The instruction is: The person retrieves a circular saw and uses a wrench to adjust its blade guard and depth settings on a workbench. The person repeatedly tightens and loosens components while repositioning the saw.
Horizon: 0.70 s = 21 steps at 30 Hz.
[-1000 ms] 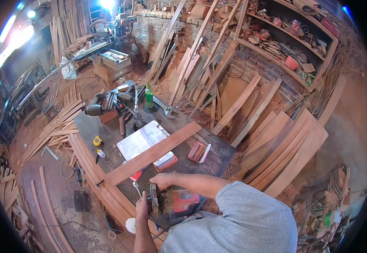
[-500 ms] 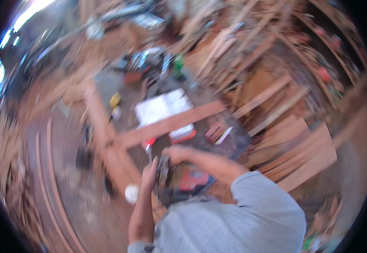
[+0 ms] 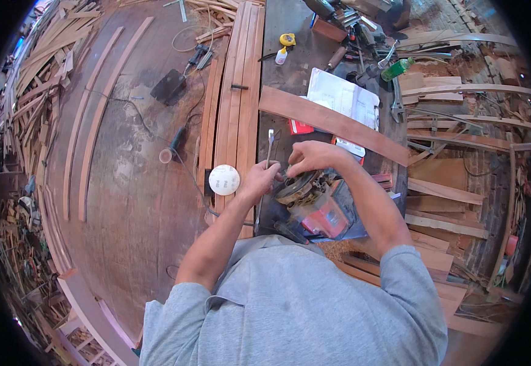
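Observation:
A slim metal open-end wrench (image 3: pixel 270 146) stands up out of my closed left hand (image 3: pixel 260 179), its jaw end pointing away from me. Just to the right, my right hand (image 3: pixel 309 158) bends over the bench with its fingers pinched together. Its fingertips are at the upper rim of a power tool (image 3: pixel 302 190) with a round, dusty base, possibly a router. Whatever the pinch holds is hidden. Below the tool shows a red and grey box-like thing (image 3: pixel 328 219). A white sanding disc (image 3: pixel 224 180) lies left of my left wrist, on long wooden strips (image 3: pixel 238 97).
A curved board (image 3: pixel 338 125) crosses the dark bench over white papers (image 3: pixel 345 94). Farther off are a yellow tape measure (image 3: pixel 287 39), a glue bottle (image 3: pixel 281 57), a green bottle (image 3: pixel 398 69) and a large wrench (image 3: pixel 397 104). A corded tool (image 3: pixel 172 146) lies left.
The view has swung round and sharpened from a blur. My left hand keeps the wrench; the right hand is now seen pinched at the power tool's round base.

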{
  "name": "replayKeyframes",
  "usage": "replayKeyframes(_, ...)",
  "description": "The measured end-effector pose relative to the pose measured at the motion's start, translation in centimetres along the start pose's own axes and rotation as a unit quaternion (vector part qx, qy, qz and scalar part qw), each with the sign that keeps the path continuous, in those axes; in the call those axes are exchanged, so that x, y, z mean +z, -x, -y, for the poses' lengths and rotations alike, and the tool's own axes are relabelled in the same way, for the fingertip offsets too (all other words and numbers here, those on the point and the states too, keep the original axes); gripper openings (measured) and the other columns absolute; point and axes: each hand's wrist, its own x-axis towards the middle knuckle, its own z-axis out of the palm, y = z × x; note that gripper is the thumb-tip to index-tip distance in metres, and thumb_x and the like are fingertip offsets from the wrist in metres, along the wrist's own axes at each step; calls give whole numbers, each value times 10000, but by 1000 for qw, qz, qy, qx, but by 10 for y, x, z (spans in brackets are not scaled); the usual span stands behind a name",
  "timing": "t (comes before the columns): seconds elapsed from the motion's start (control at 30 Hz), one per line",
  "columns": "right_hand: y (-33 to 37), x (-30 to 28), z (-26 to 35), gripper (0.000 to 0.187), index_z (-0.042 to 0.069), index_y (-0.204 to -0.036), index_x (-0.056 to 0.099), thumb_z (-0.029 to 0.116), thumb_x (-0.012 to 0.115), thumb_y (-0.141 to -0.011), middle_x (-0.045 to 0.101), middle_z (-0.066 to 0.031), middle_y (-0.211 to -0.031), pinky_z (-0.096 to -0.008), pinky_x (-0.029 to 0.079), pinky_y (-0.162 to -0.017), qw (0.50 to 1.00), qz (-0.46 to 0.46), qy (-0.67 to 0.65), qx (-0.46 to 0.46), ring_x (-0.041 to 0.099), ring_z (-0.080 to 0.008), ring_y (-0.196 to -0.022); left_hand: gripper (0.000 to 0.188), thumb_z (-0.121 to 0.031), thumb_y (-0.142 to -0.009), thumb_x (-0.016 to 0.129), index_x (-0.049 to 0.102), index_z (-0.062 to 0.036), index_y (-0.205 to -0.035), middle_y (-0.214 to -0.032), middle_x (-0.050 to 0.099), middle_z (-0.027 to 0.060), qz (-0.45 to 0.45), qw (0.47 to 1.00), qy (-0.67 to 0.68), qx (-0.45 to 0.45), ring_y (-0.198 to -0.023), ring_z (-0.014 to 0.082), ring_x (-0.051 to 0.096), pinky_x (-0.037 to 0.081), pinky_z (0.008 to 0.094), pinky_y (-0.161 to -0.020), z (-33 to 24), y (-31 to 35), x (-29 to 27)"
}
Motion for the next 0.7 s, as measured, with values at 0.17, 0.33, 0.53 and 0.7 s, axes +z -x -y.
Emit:
replayKeyframes(0.17,-17,7,7,325,-5,-896,692,246,852,-764,741,-126,-877,-365,544,-728,996,69,53,-22,710,-228,-843,472,-283,-975,633,591,-26,-1370,-856,687,64,-46,987,-143,47,-705,124,600,475,291,-635,3,34,-29)
replayKeyframes(0.33,-16,10,-10,344,-10,-890,664,285,817,-800,747,-134,-912,-392,549,-738,999,34,-10,-39,715,-266,-852,474,-160,-965,633,607,-143,-1438,-855,615,45,-35,973,-199,114,-789,112,572,502,304,-741,7,92,-58)
replayKeyframes(0.53,-18,9,-5,378,-6,-870,659,345,793,-829,744,-136,-872,-402,543,-751,998,46,15,-33,718,-285,-863,518,-151,-976,625,588,-236,-1486,-753,555,-6,127,944,-287,99,-716,88,516,484,273,-691,-11,89,-65)
replayKeyframes(0.7,-14,10,-4,400,-3,-843,652,365,807,-816,738,-151,-859,-424,540,-752,998,-1,63,-15,715,-320,-861,513,-131,-938,645,636,-247,-1438,-810,665,25,212,906,-356,81,-768,121,612,525,309,-735,-27,50,-65)
